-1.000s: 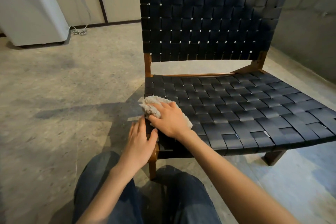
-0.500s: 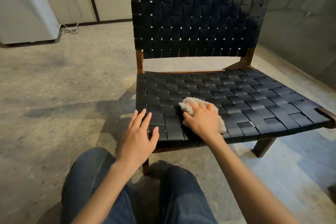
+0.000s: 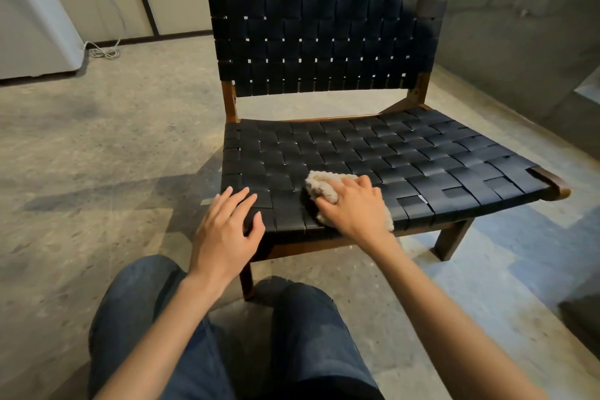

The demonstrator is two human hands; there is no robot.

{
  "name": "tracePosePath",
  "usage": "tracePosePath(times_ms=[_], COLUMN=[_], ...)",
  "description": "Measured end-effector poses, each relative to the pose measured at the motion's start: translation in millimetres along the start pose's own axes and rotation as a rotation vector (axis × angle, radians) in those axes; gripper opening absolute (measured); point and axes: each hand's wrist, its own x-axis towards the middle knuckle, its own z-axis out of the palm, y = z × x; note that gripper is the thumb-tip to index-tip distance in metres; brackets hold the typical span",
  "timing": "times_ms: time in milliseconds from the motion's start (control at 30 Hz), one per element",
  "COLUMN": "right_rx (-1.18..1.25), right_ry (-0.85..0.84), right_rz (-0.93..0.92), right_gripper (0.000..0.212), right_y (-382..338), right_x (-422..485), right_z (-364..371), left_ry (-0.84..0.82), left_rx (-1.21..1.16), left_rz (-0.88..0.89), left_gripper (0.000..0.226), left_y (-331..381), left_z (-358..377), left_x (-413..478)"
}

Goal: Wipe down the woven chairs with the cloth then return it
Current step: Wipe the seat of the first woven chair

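A low chair with black woven straps on a wooden frame stands in front of me; its seat (image 3: 406, 153) and tall backrest (image 3: 324, 19) fill the middle of the view. A beige fluffy cloth (image 3: 319, 183) lies bunched on the front part of the seat. My right hand (image 3: 352, 208) covers it, fingers curled over the bunch, and presses it onto the straps. Spread flat with straight fingers, my left hand (image 3: 227, 230) rests on the seat's front left corner.
My knees in dark jeans (image 3: 227, 334) are just below the chair's front edge. A white appliance (image 3: 35, 26) stands at the back left, its cord (image 3: 104, 50) coiled on the concrete floor. A grey concrete wall (image 3: 519, 26) runs along the right.
My right hand has slid the cloth rightwards from the seat's front left corner to the front middle. My left hand has stayed at that corner, now lying flatter on the straps.
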Motion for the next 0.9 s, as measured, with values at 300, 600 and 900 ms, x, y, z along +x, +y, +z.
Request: tracePosePath(times_ms=[300, 600, 900], right_rx=[-0.079, 0.378, 0.025], right_ry=[0.039, 0.106, 0.235], right_rz=[0.263, -0.056, -0.323], right_gripper=[0.051, 0.042, 0.044], right_y=[65.0, -93.9, -24.1], right_x=[32.3, -28.9, -35.9], right_z=[-9.6, 7.5, 10.9], left_ry=[-0.036, -0.044, -0.070], left_rx=[0.039, -0.310, -0.149], left_rz=[0.043, -0.204, -0.206], left_gripper=[0.048, 0.038, 0.041], left_y=[3.4, 14.1, 20.9], left_z=[2.1, -6.1, -7.1], left_x=[9.5, 10.0, 7.5])
